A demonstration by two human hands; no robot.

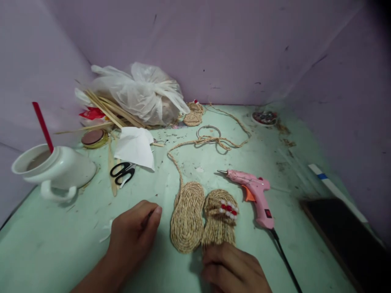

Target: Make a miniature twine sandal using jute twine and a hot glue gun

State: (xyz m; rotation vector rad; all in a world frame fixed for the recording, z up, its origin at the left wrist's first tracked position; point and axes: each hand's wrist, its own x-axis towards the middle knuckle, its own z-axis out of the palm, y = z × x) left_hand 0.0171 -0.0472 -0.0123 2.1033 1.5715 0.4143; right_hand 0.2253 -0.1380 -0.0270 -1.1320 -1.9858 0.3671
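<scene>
Two small slipper shapes of coiled straw rope lie side by side in the head view. The left one is a plain woven sole (pixel 187 217), with a rope tail running off its upper left edge. On the right is a woven slipper (pixel 218 234) with a strap carrying red and white beads. My right hand (pixel 233 268) has its fingers curled around the lower end of this slipper, and the fingertips are partly hidden. Left of the plain sole, apart from it, my left hand (pixel 134 232) rests in a loose fist with nothing visible in it.
A pink glue gun (pixel 252 191) lies at right, its cord trailing forward. Rope crosses a metal ring (pixel 209 132). Black-handled scissors (pixel 122 173), white paper (pixel 134 146), a white mug (pixel 64 167), a plastic bag (pixel 143 93), a bead dish (pixel 264 118) and a dark slab (pixel 342 244) surround the work.
</scene>
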